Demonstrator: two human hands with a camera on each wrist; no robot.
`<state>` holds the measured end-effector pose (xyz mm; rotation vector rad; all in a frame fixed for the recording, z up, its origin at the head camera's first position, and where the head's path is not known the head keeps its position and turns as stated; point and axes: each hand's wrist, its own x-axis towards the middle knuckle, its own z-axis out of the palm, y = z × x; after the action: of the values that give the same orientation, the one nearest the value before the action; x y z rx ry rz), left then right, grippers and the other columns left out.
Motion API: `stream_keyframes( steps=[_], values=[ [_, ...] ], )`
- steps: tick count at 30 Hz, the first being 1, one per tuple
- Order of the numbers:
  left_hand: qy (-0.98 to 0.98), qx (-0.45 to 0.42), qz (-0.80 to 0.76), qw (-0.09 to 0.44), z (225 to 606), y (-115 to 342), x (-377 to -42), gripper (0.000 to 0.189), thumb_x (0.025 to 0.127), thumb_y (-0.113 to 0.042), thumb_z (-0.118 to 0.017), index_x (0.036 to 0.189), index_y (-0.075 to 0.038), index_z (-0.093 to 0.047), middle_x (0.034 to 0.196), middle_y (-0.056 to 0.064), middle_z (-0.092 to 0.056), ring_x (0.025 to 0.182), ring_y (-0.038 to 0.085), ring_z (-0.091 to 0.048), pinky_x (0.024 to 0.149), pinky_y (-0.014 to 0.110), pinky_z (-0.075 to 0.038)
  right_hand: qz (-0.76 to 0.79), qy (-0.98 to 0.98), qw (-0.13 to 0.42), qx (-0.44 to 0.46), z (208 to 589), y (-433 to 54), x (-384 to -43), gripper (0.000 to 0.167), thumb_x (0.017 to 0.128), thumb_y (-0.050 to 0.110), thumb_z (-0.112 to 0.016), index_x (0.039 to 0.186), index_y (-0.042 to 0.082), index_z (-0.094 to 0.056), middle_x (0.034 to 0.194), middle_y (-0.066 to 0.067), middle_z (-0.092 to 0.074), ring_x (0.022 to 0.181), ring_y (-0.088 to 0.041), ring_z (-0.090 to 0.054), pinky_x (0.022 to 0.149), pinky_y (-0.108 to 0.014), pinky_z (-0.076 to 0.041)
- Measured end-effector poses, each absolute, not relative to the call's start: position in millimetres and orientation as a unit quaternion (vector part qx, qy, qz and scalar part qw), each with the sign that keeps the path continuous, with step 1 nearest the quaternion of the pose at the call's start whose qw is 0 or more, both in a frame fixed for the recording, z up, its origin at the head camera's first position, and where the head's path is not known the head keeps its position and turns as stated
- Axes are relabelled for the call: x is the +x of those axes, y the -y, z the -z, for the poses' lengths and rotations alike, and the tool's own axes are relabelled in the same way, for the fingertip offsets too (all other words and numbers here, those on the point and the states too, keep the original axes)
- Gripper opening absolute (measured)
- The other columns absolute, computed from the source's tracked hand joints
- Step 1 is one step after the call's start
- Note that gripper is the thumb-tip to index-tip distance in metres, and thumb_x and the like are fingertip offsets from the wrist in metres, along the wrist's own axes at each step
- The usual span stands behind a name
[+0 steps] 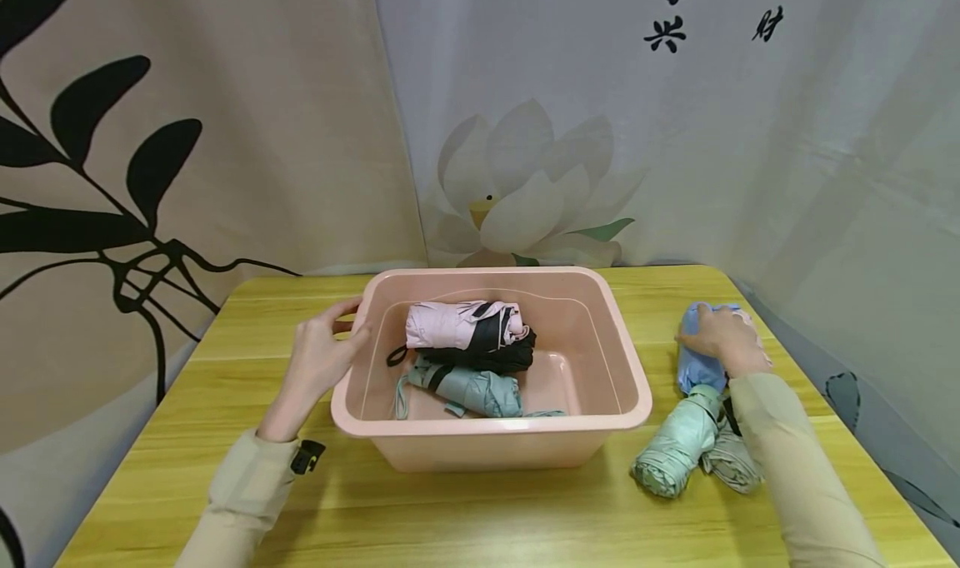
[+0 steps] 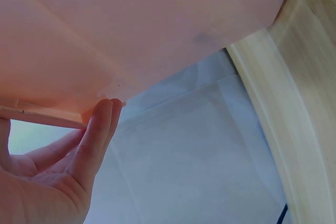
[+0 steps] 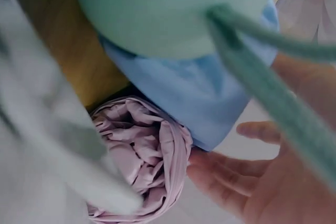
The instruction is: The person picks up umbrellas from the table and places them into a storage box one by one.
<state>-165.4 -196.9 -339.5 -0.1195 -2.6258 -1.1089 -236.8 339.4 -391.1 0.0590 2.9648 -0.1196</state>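
Note:
A pink plastic basin stands mid-table, with its left rim held by my left hand. In the left wrist view, the fingers lie against the rim's underside. Inside are folded umbrellas: a pink one with a black strap, a black one beneath, and a teal one in front. At the right, my right hand reaches over a blue folded umbrella. In the right wrist view, its extended fingertips touch a rolled pink umbrella beside the blue one.
A mint-green folded umbrella and a grey one lie in front of the blue one, close to my right forearm. The wooden table ends at a printed curtain behind the basin.

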Motion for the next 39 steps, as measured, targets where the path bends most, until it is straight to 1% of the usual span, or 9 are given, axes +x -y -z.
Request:
stream_keyframes(
  steps=[4, 7, 9, 12, 16, 22, 27, 33, 39],
  values=[
    [0.911, -0.040, 0.387, 0.137, 340, 197, -166, 0.041, 0.089, -0.015, -0.060, 0.127, 0.001, -0.058, 0.123, 0.029, -0.060, 0.100, 0.040, -0.067, 0.074, 0.048, -0.058, 0.051, -0.995, 0.085, 0.008, 392, -338, -239, 0.075, 0.086, 0.038, -0.059, 0.127, -0.022, -0.037, 0.118, -0.048, -0.045, 0.110, -0.063, -0.044, 0.089, -0.064, -0.043],
    [0.911, -0.038, 0.388, 0.135, 339, 198, -166, 0.042, 0.089, -0.015, -0.060, 0.128, 0.001, -0.058, 0.123, 0.029, -0.060, 0.100, 0.040, -0.066, 0.075, 0.048, -0.058, 0.058, -0.995, 0.084, -0.011, 393, -337, -241, 0.068, 0.084, 0.036, -0.062, 0.118, -0.020, -0.042, 0.113, -0.047, -0.048, 0.104, -0.062, -0.048, 0.084, -0.062, -0.046],
    [0.911, -0.037, 0.388, 0.135, 339, 198, -166, 0.042, 0.089, -0.015, -0.060, 0.128, 0.001, -0.057, 0.123, 0.029, -0.060, 0.101, 0.040, -0.066, 0.075, 0.048, -0.058, 0.055, -0.995, 0.077, -0.030, 394, -337, -243, 0.066, 0.083, 0.034, -0.065, 0.117, -0.018, -0.044, 0.113, -0.047, -0.048, 0.104, -0.061, -0.049, 0.084, -0.062, -0.046],
    [0.911, -0.036, 0.389, 0.134, 339, 198, -165, 0.042, 0.089, -0.015, -0.060, 0.128, 0.001, -0.057, 0.123, 0.030, -0.060, 0.101, 0.041, -0.066, 0.075, 0.048, -0.058, 0.054, -0.994, 0.068, -0.063, 397, -336, -245, 0.069, 0.081, 0.031, -0.068, 0.124, -0.017, -0.043, 0.118, -0.048, -0.044, 0.109, -0.062, -0.046, 0.088, -0.063, -0.045],
    [0.910, -0.038, 0.389, 0.135, 339, 198, -165, 0.043, 0.090, -0.015, -0.060, 0.129, 0.002, -0.056, 0.123, 0.030, -0.060, 0.101, 0.041, -0.066, 0.075, 0.048, -0.058, 0.075, -0.990, 0.071, -0.093, 398, -332, -249, 0.082, 0.079, 0.027, -0.073, 0.138, -0.014, -0.034, 0.128, -0.049, -0.036, 0.116, -0.061, -0.041, 0.094, -0.064, -0.041],
    [0.911, -0.038, 0.386, 0.137, 339, 199, -165, 0.042, 0.090, -0.014, -0.059, 0.129, 0.002, -0.056, 0.124, 0.029, -0.060, 0.101, 0.041, -0.066, 0.076, 0.048, -0.058, 0.099, -0.986, 0.089, -0.104, 400, -326, -254, 0.091, 0.079, 0.025, -0.074, 0.142, -0.015, -0.024, 0.138, -0.045, -0.029, 0.124, -0.059, -0.035, 0.103, -0.064, -0.034],
    [0.912, -0.037, 0.384, 0.137, 341, 199, -166, 0.042, 0.089, -0.015, -0.060, 0.128, 0.001, -0.057, 0.122, 0.030, -0.060, 0.100, 0.041, -0.066, 0.074, 0.047, -0.058, 0.098, -0.985, 0.119, -0.080, 401, -324, -253, 0.088, 0.079, 0.026, -0.071, 0.142, -0.015, -0.024, 0.134, -0.048, -0.032, 0.123, -0.061, -0.034, 0.100, -0.065, -0.036],
    [0.912, -0.033, 0.386, 0.134, 341, 198, -166, 0.042, 0.089, -0.015, -0.060, 0.129, 0.000, -0.057, 0.123, 0.030, -0.060, 0.101, 0.041, -0.066, 0.073, 0.046, -0.059, 0.108, -0.980, 0.155, -0.069, 402, -321, -253, 0.091, 0.080, 0.026, -0.070, 0.146, -0.008, -0.018, 0.131, -0.048, -0.037, 0.118, -0.060, -0.041, 0.095, -0.062, -0.041],
    [0.913, -0.029, 0.386, 0.130, 340, 197, -166, 0.043, 0.089, -0.015, -0.060, 0.129, 0.000, -0.057, 0.122, 0.030, -0.060, 0.102, 0.040, -0.066, 0.073, 0.045, -0.059, 0.125, -0.978, 0.147, -0.081, 405, -321, -254, 0.090, 0.076, 0.019, -0.072, 0.146, -0.003, -0.019, 0.129, -0.048, -0.038, 0.115, -0.057, -0.044, 0.092, -0.061, -0.042]
  ],
)
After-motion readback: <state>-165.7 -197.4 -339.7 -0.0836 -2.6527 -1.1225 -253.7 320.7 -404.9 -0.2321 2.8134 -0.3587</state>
